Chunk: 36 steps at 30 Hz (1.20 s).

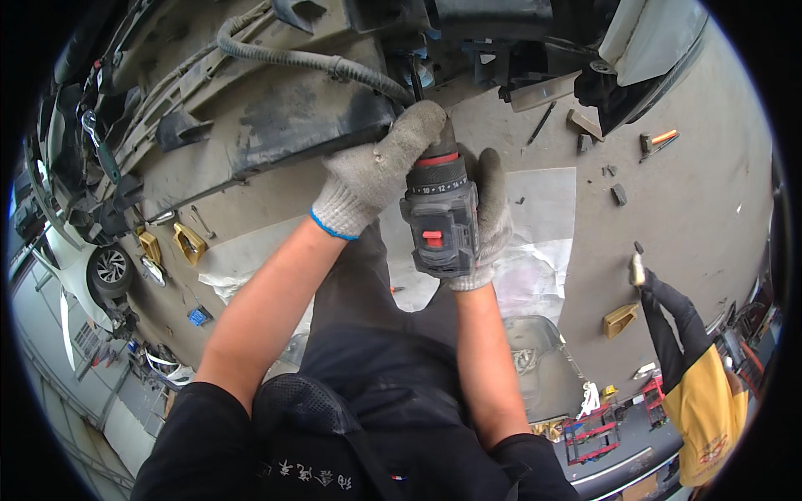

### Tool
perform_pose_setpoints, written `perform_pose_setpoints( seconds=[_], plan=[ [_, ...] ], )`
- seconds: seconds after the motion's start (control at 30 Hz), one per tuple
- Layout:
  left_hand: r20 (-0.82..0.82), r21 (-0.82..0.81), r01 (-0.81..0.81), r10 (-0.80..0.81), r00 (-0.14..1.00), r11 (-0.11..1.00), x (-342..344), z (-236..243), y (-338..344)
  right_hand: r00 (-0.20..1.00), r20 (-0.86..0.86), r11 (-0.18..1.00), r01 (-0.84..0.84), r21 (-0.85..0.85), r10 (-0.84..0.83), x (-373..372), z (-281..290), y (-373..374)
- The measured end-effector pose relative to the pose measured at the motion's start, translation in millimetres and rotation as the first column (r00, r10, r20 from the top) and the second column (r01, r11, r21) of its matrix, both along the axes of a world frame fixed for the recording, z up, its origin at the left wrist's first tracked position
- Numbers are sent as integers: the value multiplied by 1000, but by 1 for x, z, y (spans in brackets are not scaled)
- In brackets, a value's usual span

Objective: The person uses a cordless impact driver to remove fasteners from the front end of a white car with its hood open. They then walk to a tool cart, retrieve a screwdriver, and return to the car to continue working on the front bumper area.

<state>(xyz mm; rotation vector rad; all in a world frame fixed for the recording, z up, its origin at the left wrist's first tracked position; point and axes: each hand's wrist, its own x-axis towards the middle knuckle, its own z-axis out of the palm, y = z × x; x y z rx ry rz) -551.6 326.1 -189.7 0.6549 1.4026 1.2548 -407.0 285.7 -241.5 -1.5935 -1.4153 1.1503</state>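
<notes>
A black and grey cordless drill (434, 224) with a red ring and a red battery latch points away from me toward a dusty vehicle body section (276, 134). My right hand (494, 219), in a grey knit glove, is wrapped round the drill from its right side. Closed about the tool's nose, my left hand (376, 167) wears a matching glove with a blue cuff edge. A thin dark rod (416, 79) shows just beyond the left fingers; whether it belongs to the drill I cannot tell. Above the left hand runs a ribbed hose (309, 57).
A ratchet wrench (98, 142) rests among the parts at left. White sheeting (543, 209) covers floor under me. A hammer (658, 142) and broken bits (618, 194) lie at right. Beyond a yellow stand (620, 321) is another person in yellow (706, 409). A white car (79, 275) stands left.
</notes>
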Motion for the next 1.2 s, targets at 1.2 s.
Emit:
perform_pose_setpoints(
  seconds=[1.2],
  plan=[
    [98, -14, 43, -42, 994, 999, -1, -4, -3, 694, 478, 806, -590, -51, 538, 83, 30, 48]
  ],
)
